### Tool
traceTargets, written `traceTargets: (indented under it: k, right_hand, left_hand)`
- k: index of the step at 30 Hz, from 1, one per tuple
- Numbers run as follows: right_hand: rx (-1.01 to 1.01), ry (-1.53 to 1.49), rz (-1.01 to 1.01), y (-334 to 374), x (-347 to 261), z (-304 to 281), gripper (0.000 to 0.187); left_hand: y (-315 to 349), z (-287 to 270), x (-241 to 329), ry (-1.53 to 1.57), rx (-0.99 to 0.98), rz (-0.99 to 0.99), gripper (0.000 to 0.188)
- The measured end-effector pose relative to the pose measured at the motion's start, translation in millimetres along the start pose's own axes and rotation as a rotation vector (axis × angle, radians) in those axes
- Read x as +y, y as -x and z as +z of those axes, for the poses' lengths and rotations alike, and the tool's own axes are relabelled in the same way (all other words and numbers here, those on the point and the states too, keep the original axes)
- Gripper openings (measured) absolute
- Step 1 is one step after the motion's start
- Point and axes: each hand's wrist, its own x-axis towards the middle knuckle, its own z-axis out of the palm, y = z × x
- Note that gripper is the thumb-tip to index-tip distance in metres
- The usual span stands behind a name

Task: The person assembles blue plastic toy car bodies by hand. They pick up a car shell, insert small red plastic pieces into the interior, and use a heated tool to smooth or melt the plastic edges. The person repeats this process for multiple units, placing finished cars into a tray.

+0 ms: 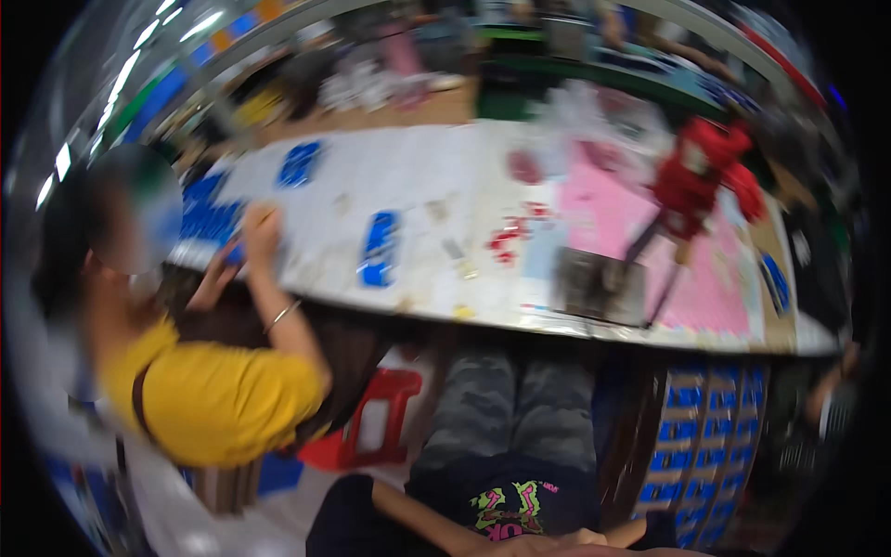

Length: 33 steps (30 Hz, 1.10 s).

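Note:
My left forearm crosses the lower edge of the view, and my left hand [538, 548] is near my belly, in front of my dark printed shirt [509, 506]. Close beside it lies my right hand [587, 538]; the lower edge cuts off most of both. Their fingers are too hidden and blurred to show whether anything is held. Both hands are away from the table [436, 167]. Small red pieces [506, 239] lie scattered on it ahead of me. Right of them stands a red hand press [691, 176] with a grey metal base [594, 286].
A co-worker in a yellow top [213, 399] sits at left, hands at blue pieces [209, 213]. More blue pieces [379, 249] lie mid-table. A pink sheet [603, 200] lies under the press. A red stool [371, 418] and stacked blue-marked boxes [710, 436] are below the table.

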Motion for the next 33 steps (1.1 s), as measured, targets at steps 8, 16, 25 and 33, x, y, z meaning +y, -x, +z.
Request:
traceTargets:
  k: [8, 16, 25, 33]
  right_hand:
    - [-0.017, -0.197, 0.213, -2, -5, -18, 0.030]
    - [-0.016, -0.356, 0.266, -15, -2, -19, 0.033]
    - [0.709, -0.247, 0.742, 10, 8, -36, 0.032]
    - [0.367, 1.266, 1.414, 159, -31, -125, 0.019]
  left_hand:
    - [-30, 28, -148, -0.430, -0.008, -0.061, 0.025]
    - [-36, 17, -149, -0.353, 0.149, -0.103, 0.029]
    - [6, -15, -133, 0.137, 0.859, -0.119, 0.033]
    - [213, 32, -131, -1.425, 1.624, -1.589, 0.069]
